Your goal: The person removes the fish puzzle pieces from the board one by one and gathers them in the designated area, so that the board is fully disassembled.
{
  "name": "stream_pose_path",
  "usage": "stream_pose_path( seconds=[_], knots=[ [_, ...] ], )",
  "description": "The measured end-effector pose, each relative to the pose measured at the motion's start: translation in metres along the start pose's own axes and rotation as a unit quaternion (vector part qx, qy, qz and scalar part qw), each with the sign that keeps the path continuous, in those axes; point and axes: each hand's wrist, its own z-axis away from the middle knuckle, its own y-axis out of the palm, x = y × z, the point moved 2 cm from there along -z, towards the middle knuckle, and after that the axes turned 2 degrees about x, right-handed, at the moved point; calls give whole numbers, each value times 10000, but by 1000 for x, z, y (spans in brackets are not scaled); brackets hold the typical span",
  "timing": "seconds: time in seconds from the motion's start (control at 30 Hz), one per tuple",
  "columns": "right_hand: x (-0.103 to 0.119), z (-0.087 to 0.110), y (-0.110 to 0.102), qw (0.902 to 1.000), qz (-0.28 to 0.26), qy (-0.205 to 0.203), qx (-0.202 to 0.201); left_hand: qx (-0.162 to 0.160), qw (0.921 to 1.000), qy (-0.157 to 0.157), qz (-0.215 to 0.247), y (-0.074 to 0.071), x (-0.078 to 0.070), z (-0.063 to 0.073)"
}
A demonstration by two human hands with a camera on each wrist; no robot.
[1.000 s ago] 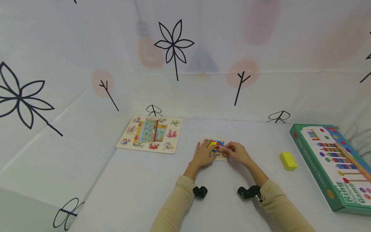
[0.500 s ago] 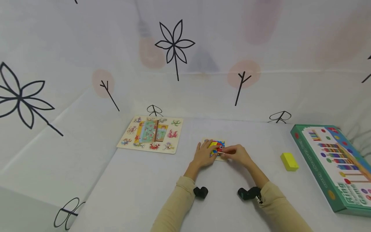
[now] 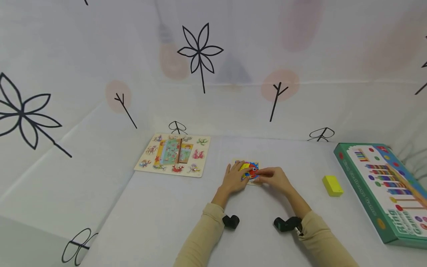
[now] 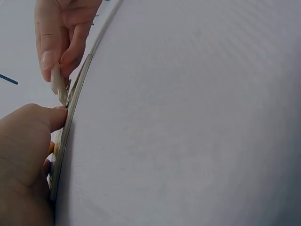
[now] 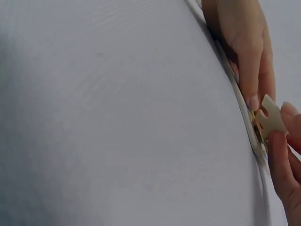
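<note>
A small jigsaw puzzle [image 3: 255,165] with a red, yellow and blue picture lies flat on the white table, in the middle of the head view. My left hand [image 3: 233,179] rests on its left part, fingers spread over the picture and thumb at the near edge. At the lower right of the puzzle, my right hand [image 3: 275,178] pinches a jigsaw piece between thumb and fingers. In the right wrist view this jigsaw piece [image 5: 273,120] is pale, notched and tilted up over the puzzle, close to my left thumb. Fingers cover much of the picture.
On the left lies a wooden board [image 3: 204,155] with sea-animal pictures and a central scene. A yellow block [image 3: 332,185] sits right of my hands, and beyond it a large green game box [image 3: 377,207]. A white patterned cloth [image 3: 240,107] hangs behind the table.
My right hand has shifted slightly downward along the puzzle's right side with the jigsaw piece, uncovering more of the red part of the picture. My left hand has stayed in place.
</note>
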Motion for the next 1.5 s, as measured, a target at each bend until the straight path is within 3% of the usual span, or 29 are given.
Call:
stream_pose_path(
  seconds=[0.13,0.27,0.53,0.7,1.0,1.5],
  knots=[
    [-4,5,-8,9989,-444,-21,-120,18,10000,-6,-40,1,0,-1],
    [-9,12,-23,9981,-437,-153,-415,51,10000,-42,43,3,1,0],
    [-27,32,-71,9946,409,122,-943,3,10000,-31,90,1,1,1],
    [-38,40,-88,9906,807,503,-982,-35,9999,-27,93,0,0,2],
    [-42,44,-93,9866,1244,533,-912,2,9999,-25,154,2,0,1],
    [-51,45,-91,9835,1476,736,-748,-44,9999,7,126,3,2,0]
  ],
)
